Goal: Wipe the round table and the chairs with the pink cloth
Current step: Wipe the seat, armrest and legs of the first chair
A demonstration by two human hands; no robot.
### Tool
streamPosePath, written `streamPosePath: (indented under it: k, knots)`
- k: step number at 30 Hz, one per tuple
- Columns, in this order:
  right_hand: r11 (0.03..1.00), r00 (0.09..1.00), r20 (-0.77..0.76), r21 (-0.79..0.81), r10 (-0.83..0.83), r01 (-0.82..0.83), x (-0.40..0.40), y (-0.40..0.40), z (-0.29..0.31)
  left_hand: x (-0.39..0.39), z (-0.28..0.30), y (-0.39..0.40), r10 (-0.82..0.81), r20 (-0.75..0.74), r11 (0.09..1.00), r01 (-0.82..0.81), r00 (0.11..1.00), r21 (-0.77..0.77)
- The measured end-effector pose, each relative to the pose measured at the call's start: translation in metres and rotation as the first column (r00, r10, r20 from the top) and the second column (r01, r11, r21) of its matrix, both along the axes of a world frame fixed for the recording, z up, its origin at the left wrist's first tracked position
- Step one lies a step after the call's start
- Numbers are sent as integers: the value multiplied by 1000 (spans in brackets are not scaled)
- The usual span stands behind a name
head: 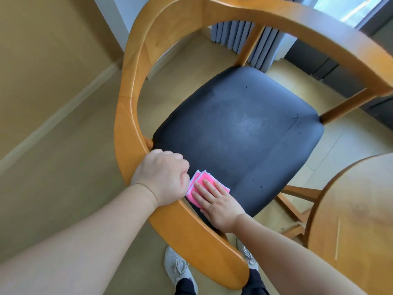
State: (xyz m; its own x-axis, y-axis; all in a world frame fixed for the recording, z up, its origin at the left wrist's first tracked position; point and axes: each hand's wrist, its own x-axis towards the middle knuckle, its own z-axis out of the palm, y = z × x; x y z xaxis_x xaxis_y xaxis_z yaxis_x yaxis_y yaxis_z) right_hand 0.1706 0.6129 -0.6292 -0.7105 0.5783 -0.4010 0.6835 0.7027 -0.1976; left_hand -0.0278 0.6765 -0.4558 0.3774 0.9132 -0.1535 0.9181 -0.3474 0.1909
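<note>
Pouring in bright and soft from the window (348,9) at upper right; glinting off the seat (251,122); bowing and blurring toward the edges.

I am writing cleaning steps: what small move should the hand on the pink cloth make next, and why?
Probably slide the pink cloth forward across the black seat. The right hand presses it flat at the near corner, most of the seat lies ahead, and the left hand grips the armrest.

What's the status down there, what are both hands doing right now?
Left hand grips chair armrest. Right hand flat on pink cloth, pressing it on black seat. Nothing in the way.
</note>
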Motion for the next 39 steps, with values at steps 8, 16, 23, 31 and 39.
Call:
streamPosePath:
  k: [8,16,23,31,39]
  knots:
    - [1000,998,-55,11,-20,21,41,-14,1,23,-4,-14,-5,-17,999,4,1000,-42]
    - [879,880,35,80,-473,470,106,34,1,22,-4,-14,-26,-28,996,23,999,-88]
    - [486,481,74,117,-874,866,134,90,-10,20,-6,-13,-21,-7,994,20,1000,-108]
    - [557,554,54,111,-830,823,80,26,-4,17,-5,-12,-17,6,991,17,1000,-135]
    - [775,773,42,24,-632,632,45,-51,-3,16,-4,-12,-6,19,997,8,1000,-82]
